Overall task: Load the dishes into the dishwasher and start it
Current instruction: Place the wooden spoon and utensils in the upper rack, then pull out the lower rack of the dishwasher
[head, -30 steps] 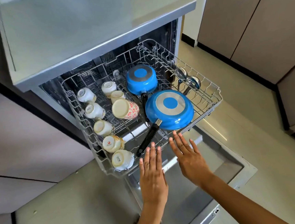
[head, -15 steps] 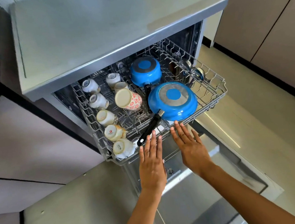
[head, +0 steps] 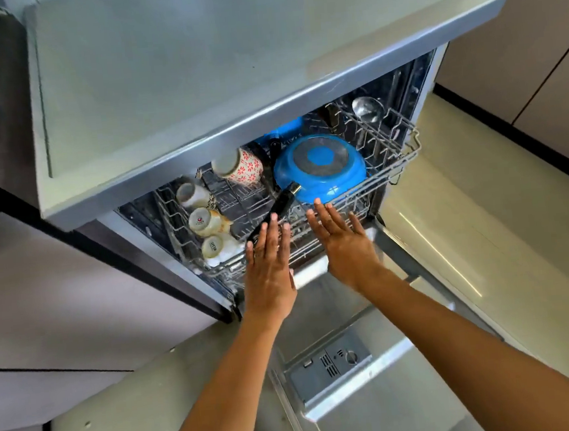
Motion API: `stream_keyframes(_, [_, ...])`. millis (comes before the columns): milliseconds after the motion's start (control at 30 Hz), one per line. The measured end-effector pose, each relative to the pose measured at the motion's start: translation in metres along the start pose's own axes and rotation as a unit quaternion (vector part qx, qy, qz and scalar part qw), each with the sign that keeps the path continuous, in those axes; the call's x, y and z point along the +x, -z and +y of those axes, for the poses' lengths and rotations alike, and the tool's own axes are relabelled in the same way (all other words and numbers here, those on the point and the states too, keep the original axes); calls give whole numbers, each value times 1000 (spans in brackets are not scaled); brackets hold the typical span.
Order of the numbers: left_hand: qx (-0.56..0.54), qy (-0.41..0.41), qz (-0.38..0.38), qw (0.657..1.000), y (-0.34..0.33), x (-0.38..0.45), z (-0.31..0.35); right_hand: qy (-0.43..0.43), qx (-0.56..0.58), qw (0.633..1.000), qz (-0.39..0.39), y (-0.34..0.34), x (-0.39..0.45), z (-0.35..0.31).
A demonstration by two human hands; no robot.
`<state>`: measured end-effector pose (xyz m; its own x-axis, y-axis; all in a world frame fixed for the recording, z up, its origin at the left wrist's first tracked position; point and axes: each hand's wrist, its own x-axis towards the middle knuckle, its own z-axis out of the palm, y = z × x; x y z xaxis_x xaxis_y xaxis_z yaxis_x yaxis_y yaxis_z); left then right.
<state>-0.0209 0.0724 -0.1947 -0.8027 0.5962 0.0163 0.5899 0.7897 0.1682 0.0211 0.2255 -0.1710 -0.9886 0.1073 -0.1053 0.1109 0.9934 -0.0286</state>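
From the head camera, the dishwasher's upper rack (head: pixel 405 160) is partly slid into the dishwasher (head: pixel 264 79), its front rail near the opening. The left hand (head: pixel 269 268) lies flat with straight fingers against the front rail near the middle, holding nothing; the right hand (head: pixel 342 241) is likewise flat and spread, fingertips at the front rail just below the blue pan (head: pixel 320 167). That pan sits upside down toward the rack's front right, and its black handle (head: pixel 280 207) slants down to the front rail, its end just beside the left hand's fingertips. A second blue pan (head: pixel 284 129) shows only partly behind it, under the tabletop (head: pixel 227 48) edge. A flowered cup (head: pixel 241 166) lies tilted at the rack's middle, and three pale cups (head: pixel 204 220) line the left side. A metal ladle (head: pixel 366 108) rests at the back right corner. The door (head: pixel 341 365) hangs open below both arms. The likely trouble from here: the black handle appears to reach the front rail, so it could catch the door when that is raised; a hard shove could rattle the loosely lying cups against each other; fingers could be nipped between rail and frame.
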Motion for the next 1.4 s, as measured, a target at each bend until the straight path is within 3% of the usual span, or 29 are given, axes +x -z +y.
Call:
stream_keyframes(233, [6,4,-36,999,13,51,-44,-12,33,999,-36,9,64,-18])
stream_keyframes(867, [23,-10,-52,998,14,64,-49,19,19,999,-35,8,79,-4])
stream_keyframes(967, [28,-14,-34,999,15,59,-47,42,57,997,-1,10,72,3])
stream_keyframes(1033, [52,-37,23,998,10,50,-45,54,71,994,59,3,62,10])
stream_keyframes(1133, [52,-70,55,995,-17,22,-40,29,93,989,112,-27,39,19])
stream_keyframes(1233, [30,-63,-2,998,-62,-7,-42,5,59,996,71,-75,21,26])
stream_keyframes(1400, [40,17,-99,994,-118,-6,-63,18,23,998,-53,-121,26,15])
